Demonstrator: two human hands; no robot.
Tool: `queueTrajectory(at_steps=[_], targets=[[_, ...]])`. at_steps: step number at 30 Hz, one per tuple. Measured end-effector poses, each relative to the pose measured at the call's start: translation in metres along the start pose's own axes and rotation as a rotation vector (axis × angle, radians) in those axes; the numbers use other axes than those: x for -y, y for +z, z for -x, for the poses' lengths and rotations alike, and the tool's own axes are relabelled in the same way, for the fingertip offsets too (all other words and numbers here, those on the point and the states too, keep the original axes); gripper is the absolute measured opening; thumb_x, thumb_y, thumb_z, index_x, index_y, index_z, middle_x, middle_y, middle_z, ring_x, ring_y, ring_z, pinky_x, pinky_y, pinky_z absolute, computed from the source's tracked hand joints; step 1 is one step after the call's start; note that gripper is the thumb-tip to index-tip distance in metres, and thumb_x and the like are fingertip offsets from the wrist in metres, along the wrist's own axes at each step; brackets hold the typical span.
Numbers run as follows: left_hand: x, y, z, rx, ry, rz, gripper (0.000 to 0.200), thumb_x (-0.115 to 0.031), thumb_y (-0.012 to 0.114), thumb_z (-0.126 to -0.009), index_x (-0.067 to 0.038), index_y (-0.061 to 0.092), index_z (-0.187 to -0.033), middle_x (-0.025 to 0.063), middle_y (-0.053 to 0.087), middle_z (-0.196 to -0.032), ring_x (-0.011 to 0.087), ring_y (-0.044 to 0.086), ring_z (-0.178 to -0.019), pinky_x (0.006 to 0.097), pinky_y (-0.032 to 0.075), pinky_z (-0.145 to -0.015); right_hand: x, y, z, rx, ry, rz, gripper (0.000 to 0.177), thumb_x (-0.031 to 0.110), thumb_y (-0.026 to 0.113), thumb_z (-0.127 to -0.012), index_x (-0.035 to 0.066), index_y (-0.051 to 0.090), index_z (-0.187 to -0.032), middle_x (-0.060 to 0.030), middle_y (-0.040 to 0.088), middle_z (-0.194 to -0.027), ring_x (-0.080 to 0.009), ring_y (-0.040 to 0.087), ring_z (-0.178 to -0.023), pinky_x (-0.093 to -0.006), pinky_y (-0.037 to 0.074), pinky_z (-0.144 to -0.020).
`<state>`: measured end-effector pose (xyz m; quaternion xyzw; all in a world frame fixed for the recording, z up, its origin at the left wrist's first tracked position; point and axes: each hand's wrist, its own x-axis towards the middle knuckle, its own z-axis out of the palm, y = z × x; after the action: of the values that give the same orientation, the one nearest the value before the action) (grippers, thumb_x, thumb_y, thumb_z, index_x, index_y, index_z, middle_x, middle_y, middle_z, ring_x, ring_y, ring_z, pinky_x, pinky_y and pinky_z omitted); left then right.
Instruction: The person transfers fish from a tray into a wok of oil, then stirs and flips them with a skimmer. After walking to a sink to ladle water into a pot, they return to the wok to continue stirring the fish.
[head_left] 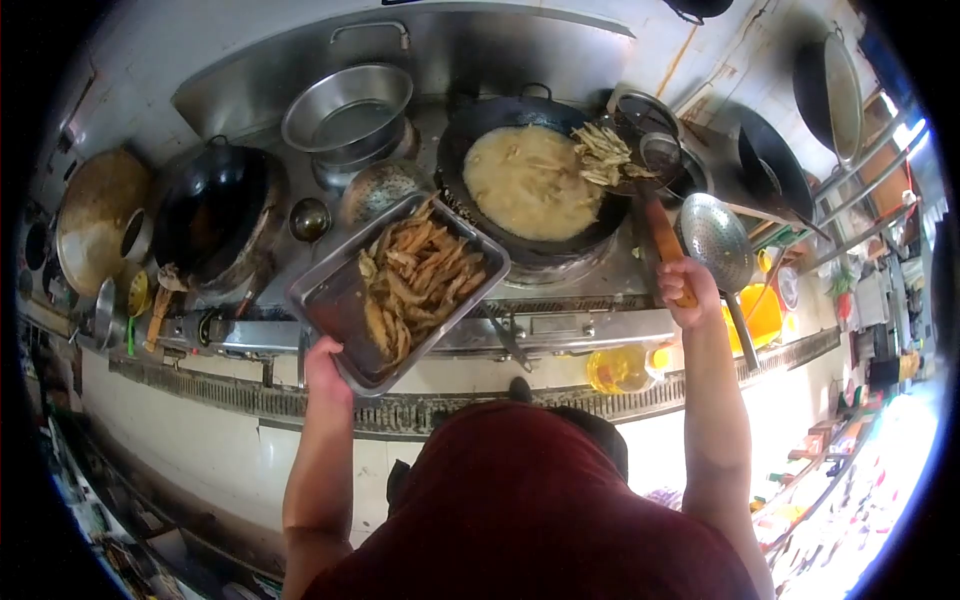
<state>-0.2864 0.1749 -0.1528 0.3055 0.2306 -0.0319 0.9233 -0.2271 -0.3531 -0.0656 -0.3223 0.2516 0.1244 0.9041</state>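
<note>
My left hand (328, 370) grips the near left corner of a rectangular metal tray (335, 305), which is tilted and holds a heap of brown fried pieces (425, 270). Wrapped round a wooden handle (662, 232) is my right hand (688, 290). At that handle's far end a dark strainer carries paler fried pieces (603, 155) over the right edge of a black wok (465, 125). Foaming oil (520, 190) fills the wok, with pieces partly visible in it. The tray is just left of the wok, on the near side.
A steel basin (350, 110) stands behind the tray, and an empty-looking black wok (215, 215) is at the left. Right of the strainer lies a perforated ladle (715, 240). An oil bottle (620, 370) and a yellow container (762, 315) are below the counter's front edge.
</note>
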Motion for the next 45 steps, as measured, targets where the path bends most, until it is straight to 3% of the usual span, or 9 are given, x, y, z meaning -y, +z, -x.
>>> queueTrajectory(at_steps=[9, 16, 18, 28, 30, 34, 40, 42, 45], targets=[[0.015, 0.025, -0.037, 0.025, 0.036, -0.028, 0.049, -0.004, 0.045, -0.058, 0.002, 0.052, -0.106, 0.0115, 0.056, -0.107, 0.0281, 0.051, -0.101, 0.0368, 0.04, -0.091, -0.028, 0.064, 0.072, 0.093, -0.029, 0.277, 0.031, 0.0, 0.045, -0.073, 0.004, 0.044, -0.104, -0.0059, 0.048, -0.068, -0.0088, 0.041, -0.045, -0.0174, 0.029, -0.033], [0.018, 0.068, -0.06, -0.056, 0.006, -0.041, 0.026, -0.002, 0.046, -0.064, 0.002, 0.055, -0.088, 0.0086, 0.057, -0.091, 0.0233, 0.054, -0.088, 0.0333, 0.043, -0.081, -0.061, 0.097, 0.103, 0.059, -0.017, 0.632, 0.033, -0.008, 0.048, -0.069, 0.001, 0.051, -0.101, -0.0091, 0.05, -0.063, -0.0102, 0.04, -0.038, -0.02, 0.028, -0.031], [0.029, 0.056, -0.089, 0.05, 0.058, -0.078, 0.029, -0.006, 0.042, -0.064, 0.001, 0.053, -0.091, 0.01, 0.055, -0.095, 0.0274, 0.053, -0.09, 0.0395, 0.042, -0.085, -0.067, 0.097, 0.102, 0.114, 0.006, 0.67, 0.032, -0.009, 0.047, -0.07, -0.001, 0.052, -0.101, -0.0059, 0.051, -0.066, -0.0098, 0.042, -0.042, -0.0221, 0.029, -0.034], [0.035, 0.07, -0.097, 0.05, 0.051, 0.059, 0.025, -0.002, 0.044, -0.063, 0.003, 0.055, -0.086, 0.0118, 0.056, -0.09, 0.0271, 0.055, -0.087, 0.0354, 0.047, -0.078, -0.087, 0.104, 0.084, 0.153, -0.22, 1.098, 0.038, -0.005, 0.045, -0.076, 0.001, 0.05, -0.114, 0.001, 0.047, -0.066, -0.0044, 0.04, -0.046, -0.0176, 0.032, -0.041], [0.032, 0.073, -0.078, 0.13, 0.058, 0.075, 0.028, -0.004, 0.044, -0.062, 0.002, 0.054, -0.088, 0.0126, 0.056, -0.093, 0.0276, 0.055, -0.088, 0.0359, 0.046, -0.079, -0.089, 0.096, 0.079, 0.132, -0.409, 1.233, 0.042, -0.004, 0.045, -0.077, 0.003, 0.048, -0.119, 0.002, 0.046, -0.067, -0.0036, 0.039, -0.046, -0.0172, 0.032, -0.041], [0.03, 0.057, -0.074, 0.198, 0.056, 0.038, 0.039, -0.007, 0.042, -0.062, 0.004, 0.052, -0.098, 0.0126, 0.056, -0.102, 0.0267, 0.054, -0.095, 0.0368, 0.044, -0.085, -0.084, 0.107, 0.083, 0.044, -0.355, 1.18, 0.045, -0.005, 0.045, -0.076, 0.003, 0.047, -0.12, 0.0004, 0.047, -0.066, -0.0049, 0.041, -0.046, -0.0173, 0.032, -0.04], [0.038, 0.008, -0.079, 0.02, 0.124, 0.006, 0.041, -0.005, 0.043, -0.06, 0.003, 0.053, -0.099, 0.0123, 0.057, -0.1, 0.0273, 0.055, -0.093, 0.0361, 0.045, -0.085, -0.065, 0.114, 0.077, 0.057, -0.144, 0.66, 0.044, -0.004, 0.048, -0.072, 0.007, 0.048, -0.115, -0.0066, 0.051, -0.069, -0.0095, 0.042, -0.043, -0.0184, 0.031, -0.033], [0.034, -0.005, -0.071, 0.101, 0.036, 0.14, 0.042, -0.005, 0.044, -0.06, 0.003, 0.052, -0.101, 0.0137, 0.056, -0.1, 0.0285, 0.054, -0.095, 0.0377, 0.044, -0.086, -0.054, 0.105, 0.069, 0.246, 0.014, 0.31, 0.042, -0.001, 0.047, -0.074, 0.008, 0.043, -0.114, -0.0086, 0.052, -0.071, -0.0105, 0.04, -0.042, -0.0188, 0.03, -0.032], [0.026, -0.023, -0.05, 0.141, 0.028, 0.202, 0.046, -0.005, 0.044, -0.059, 0.003, 0.05, -0.104, 0.0152, 0.056, -0.099, 0.0304, 0.053, -0.096, 0.0399, 0.044, -0.088, -0.047, 0.084, 0.055, 0.284, 0.061, 0.174, 0.039, 0.002, 0.044, -0.078, 0.008, 0.039, -0.116, -0.0104, 0.052, -0.075, -0.0107, 0.041, -0.047, -0.0183, 0.033, -0.034]])
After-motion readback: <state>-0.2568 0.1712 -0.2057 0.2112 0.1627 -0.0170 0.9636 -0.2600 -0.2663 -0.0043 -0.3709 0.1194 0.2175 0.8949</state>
